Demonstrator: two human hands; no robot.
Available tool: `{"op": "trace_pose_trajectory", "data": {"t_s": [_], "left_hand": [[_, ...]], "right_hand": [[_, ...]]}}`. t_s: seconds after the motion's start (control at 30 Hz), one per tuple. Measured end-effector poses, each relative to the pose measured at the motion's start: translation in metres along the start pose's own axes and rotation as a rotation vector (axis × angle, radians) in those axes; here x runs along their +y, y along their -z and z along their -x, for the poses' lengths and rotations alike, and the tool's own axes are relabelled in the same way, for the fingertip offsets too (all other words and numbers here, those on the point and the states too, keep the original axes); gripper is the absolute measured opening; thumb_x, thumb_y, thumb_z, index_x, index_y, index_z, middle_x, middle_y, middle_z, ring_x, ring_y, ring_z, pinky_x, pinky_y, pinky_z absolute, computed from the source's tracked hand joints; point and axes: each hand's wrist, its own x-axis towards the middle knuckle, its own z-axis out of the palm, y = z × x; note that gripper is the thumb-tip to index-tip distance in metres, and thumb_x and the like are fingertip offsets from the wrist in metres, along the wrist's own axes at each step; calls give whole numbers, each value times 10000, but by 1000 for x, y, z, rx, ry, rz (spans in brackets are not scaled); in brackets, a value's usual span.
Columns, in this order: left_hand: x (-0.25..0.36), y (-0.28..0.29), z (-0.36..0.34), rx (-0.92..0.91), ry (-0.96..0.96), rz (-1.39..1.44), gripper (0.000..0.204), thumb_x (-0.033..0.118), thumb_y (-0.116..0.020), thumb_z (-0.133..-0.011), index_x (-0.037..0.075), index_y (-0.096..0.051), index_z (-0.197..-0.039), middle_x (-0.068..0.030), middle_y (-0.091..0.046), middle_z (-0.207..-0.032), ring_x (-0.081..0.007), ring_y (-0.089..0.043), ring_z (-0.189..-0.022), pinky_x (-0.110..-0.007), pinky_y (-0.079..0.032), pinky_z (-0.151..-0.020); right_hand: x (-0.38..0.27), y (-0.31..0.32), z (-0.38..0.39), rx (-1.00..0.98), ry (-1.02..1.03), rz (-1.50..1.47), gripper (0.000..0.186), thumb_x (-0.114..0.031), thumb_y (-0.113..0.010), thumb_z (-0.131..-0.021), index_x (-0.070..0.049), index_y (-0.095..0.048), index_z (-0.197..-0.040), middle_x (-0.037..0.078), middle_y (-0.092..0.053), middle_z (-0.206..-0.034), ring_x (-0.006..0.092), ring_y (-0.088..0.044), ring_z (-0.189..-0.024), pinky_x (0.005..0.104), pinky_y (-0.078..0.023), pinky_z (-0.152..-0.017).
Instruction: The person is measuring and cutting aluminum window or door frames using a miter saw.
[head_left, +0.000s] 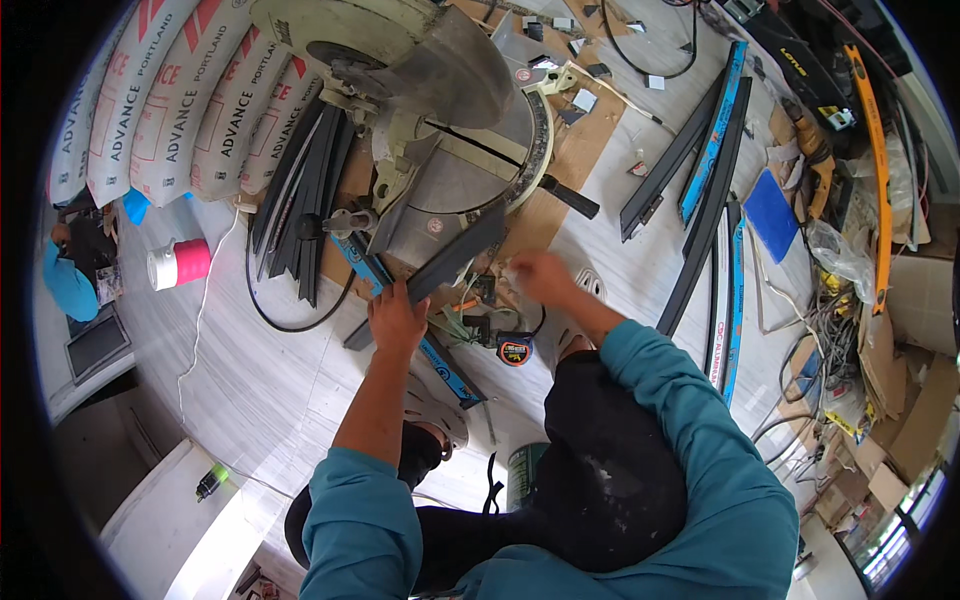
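My left hand (pixel 397 320) is closed round a dark grey metal profile (pixel 455 250), which lies slanted across the front of a miter saw's round table (pixel 470 185). Just right of the profile's far end is my right hand (pixel 543 278), its fingers curled in and slightly blurred; whatever they may hold is hidden. The saw's head and guard (pixel 430 70) are raised over the table. Under my left hand runs another profile with blue film (pixel 445 370). A tape measure (pixel 515 348) rests on the floor between my feet, near a small pile of tools and scraps (pixel 480 310).
Cement bags (pixel 170 110) stand at the far left beside a bundle of dark profiles (pixel 310 200). More long profiles (pixel 715 180) lie to the right. Beyond them are a blue flat piece (pixel 770 215), an orange spirit level (pixel 870 180) and a drill (pixel 812 150). A pink-and-white jug (pixel 180 264) stands left.
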Motion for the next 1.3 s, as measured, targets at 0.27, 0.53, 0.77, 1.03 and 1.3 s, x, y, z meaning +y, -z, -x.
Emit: {"op": "trace_pose_trajectory", "data": {"t_s": [0.27,0.53,0.77,1.03,1.3], "left_hand": [[-12,0,-8,32,69,48,633,368,-703,-826,27,-491,-1316,-217,-611,-1111,-425,-604,-1003,-511,-494,-839],[-27,1,-15,56,165,93,603,364,-706,-816,62,-513,-1302,-194,-611,-1160,-407,-597,-1045,-505,-489,-878],[-22,20,-23,692,-45,269,331,259,-716,-822,53,-635,-1067,-131,-658,-1001,-329,-619,-939,-460,-471,-808],[19,106,-74,942,-493,86,166,169,-724,-800,95,-667,-937,-69,-662,-975,-254,-603,-945,-406,-434,-840],[35,97,-110,726,-483,113,282,127,-732,-747,58,-662,-1011,-122,-606,-1178,-324,-562,-1096,-454,-443,-928]], "right_hand": [[-21,105,-24,478,49,488,238,-171,-535,-805,-75,-654,-988,165,-645,-1018,352,-604,-1005,440,-476,-881],[19,142,-79,-293,-266,256,378,-325,-542,-934,-42,-561,-1184,241,-664,-997,400,-644,-952,475,-493,-832],[3,137,-69,-203,-199,453,334,-345,-600,-919,-85,-614,-1128,203,-679,-960,398,-644,-932,475,-502,-787],[-13,111,-56,25,-147,789,345,-285,-701,-849,-95,-563,-1102,194,-660,-974,377,-670,-910,501,-529,-794],[6,122,-87,-78,-264,887,508,-209,-765,-755,-63,-521,-1176,229,-661,-1051,417,-651,-975,492,-530,-803]]}}
